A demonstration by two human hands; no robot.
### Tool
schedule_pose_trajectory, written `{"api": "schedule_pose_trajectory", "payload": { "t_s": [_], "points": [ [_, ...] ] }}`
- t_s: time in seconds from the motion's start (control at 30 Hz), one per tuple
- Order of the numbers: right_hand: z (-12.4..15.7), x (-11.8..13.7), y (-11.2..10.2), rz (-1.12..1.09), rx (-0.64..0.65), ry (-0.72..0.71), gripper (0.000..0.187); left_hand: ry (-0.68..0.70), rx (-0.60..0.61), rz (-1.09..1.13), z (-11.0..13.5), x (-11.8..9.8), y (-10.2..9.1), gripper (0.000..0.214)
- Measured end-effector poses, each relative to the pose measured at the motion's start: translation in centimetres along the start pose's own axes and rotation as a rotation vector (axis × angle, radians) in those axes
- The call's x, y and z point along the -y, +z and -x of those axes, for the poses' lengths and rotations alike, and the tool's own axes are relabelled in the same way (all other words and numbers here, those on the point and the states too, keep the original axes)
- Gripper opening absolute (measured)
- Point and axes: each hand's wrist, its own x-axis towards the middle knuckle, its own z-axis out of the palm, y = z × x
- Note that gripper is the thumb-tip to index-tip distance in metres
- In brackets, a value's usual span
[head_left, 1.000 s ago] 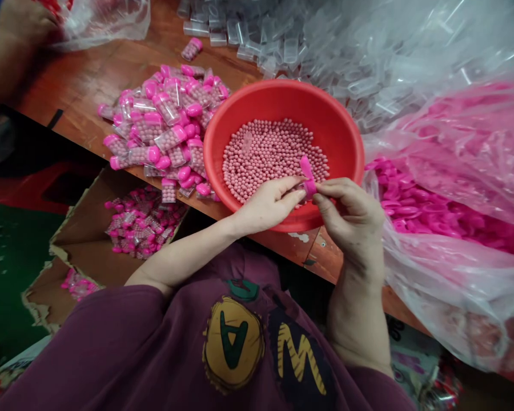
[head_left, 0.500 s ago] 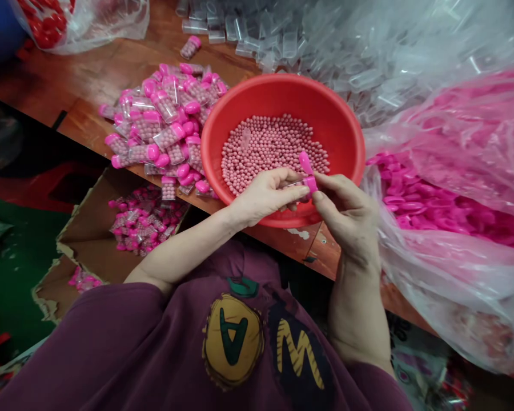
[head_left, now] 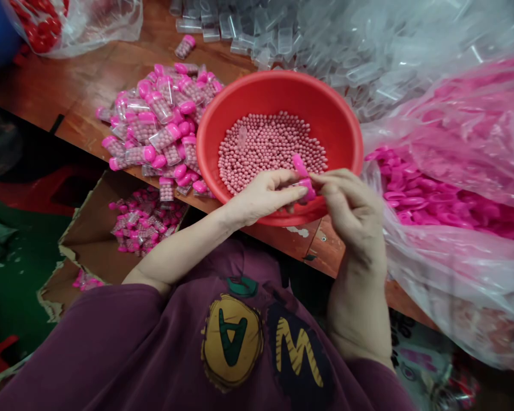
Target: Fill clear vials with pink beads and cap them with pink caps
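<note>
Left of the red plastic basin (head_left: pixel 278 85), a torn cardboard box (head_left: pixel 89 257) sits below the table edge with capped tubes of beads in it; beside the basin on the wooden table (head_left: pixel 89 97) lies a heap of filled tubes with pink caps (head_left: pixel 154 125), within easy reach of the hands. Inside the basin are pink beads (head_left: pixel 265 148). At the near rim, the left hand (head_left: pixel 265 197) has its fingers (head_left: pixel 289 194) closed narrowly around a small clear plastic tube (head_left: pixel 302 184), held low over the basin, apparently so that any stray beads drop back in; the right hand (head_left: pixel 351 211) pinches a pink cap (head_left: pixel 307 189) at the tube's end between thumb and forefinger, its fingers (head_left: pixel 325 182) narrow. Behind the basin lie loose clear tubes (head_left: pixel 278 40); right of it, a plastic bag of pink caps (head_left: pixel 454 268) lies open, close to the right hand.
</note>
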Motion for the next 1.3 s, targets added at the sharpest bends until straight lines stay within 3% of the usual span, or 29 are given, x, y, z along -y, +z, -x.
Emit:
{"api": "schedule_pose_trajectory", "payload": {
  "t_s": [0.1, 0.17, 0.3, 0.37, 0.47, 0.53, 0.77, 0.83, 0.93, 1.0, 1.1, 1.17, 1.3],
  "points": [
    [-1.4, -0.6, 0.9, -0.130, -0.017, 0.165, 0.047, -0.066, 0.171, 0.016, -0.1, -0.2, -0.4, 0.044],
    [-2.0, -0.8, 1.7, -0.197, 0.016, 0.195, 0.052, -0.081, 0.168, 0.069, -0.2, -0.2, -0.6, 0.042],
    [-1.3, -0.7, 1.8, -0.059, -0.136, 0.031, 0.045, -0.111, 0.008, 0.236, -0.5, 0.0, -0.7, 0.028],
    [-0.4, -0.9, 1.6, 0.074, -0.110, -0.094, 0.045, -0.125, -0.045, 0.292, -0.6, -0.1, -0.7, 0.024],
    [0.8, -1.7, 2.1, 0.234, -0.049, -0.240, 0.080, -0.138, -0.082, 0.324, -0.8, -0.2, -0.6, 0.022],
    [1.2, -2.2, 3.1, 0.345, -0.084, -0.250, 0.091, -0.137, -0.102, 0.315, -0.9, -0.1, -0.6, 0.024],
    [0.7, -2.2, 4.3, 0.500, -0.194, -0.312, 0.076, -0.056, -0.100, 0.238, -0.9, 0.3, -0.2, 0.025],
    [0.5, -2.2, 4.1, 0.517, -0.203, -0.304, 0.073, 0.026, -0.186, 0.160, -1.0, 0.6, 0.2, 0.021],
    [0.5, -2.4, 4.0, 0.551, -0.152, -0.235, 0.066, 0.106, -0.313, 0.012, -1.2, 1.0, 0.5, 0.033],
    [0.5, -2.5, 4.0, 0.557, -0.108, -0.201, 0.069, 0.089, -0.307, 0.011, -1.3, 1.0, 0.6, 0.027],
    [0.5, -2.6, 4.1, 0.559, -0.104, -0.174, 0.079, -0.029, -0.195, 0.158, -1.2, 0.5, 0.4, 0.011],
    [0.5, -2.5, 4.2, 0.574, -0.109, -0.168, 0.080, -0.117, -0.136, 0.226, -1.1, -0.1, 0.4, 0.010],
    [0.1, -2.1, 4.1, 0.700, -0.056, -0.178, 0.074, -0.181, -0.146, 0.221, -1.0, -0.8, 0.7, 0.019]
  ]
}}
